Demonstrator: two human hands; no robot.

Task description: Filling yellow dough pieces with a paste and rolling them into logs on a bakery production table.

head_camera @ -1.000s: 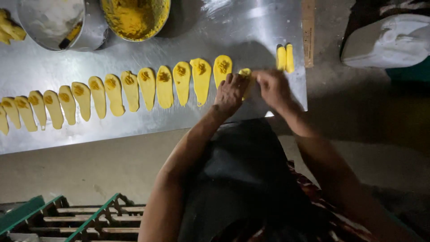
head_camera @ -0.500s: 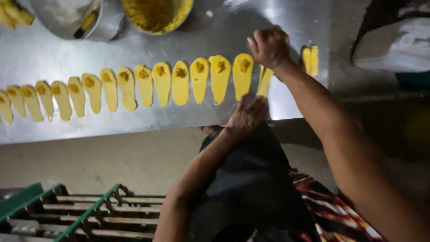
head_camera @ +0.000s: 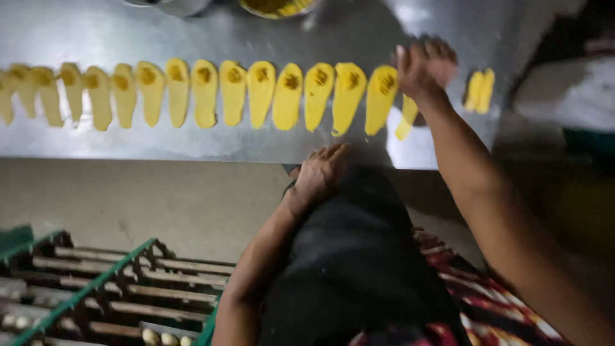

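Two hands at metal table [head_camera: 192,144]: right hand [head_camera: 423,67] above yellow dough strip [head_camera: 406,118], blurred, grip unclear; left hand [head_camera: 320,176] empty, fingers loose, resting on dark cloth [head_camera: 359,256].

right hand [head_camera: 424,66] over yellow dough strip [head_camera: 406,118] | left hand [head_camera: 320,174] at metal table [head_camera: 192,142] edge

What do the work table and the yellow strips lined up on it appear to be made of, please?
The table looks like bare sheet metal, probably stainless steel: grey, smooth, with soft glare. The yellow strips look like soft rolled dough with a matte surface and uneven rounded edges; each carries a darker dab of filling near its far end. The right hand hovers over the row's end.
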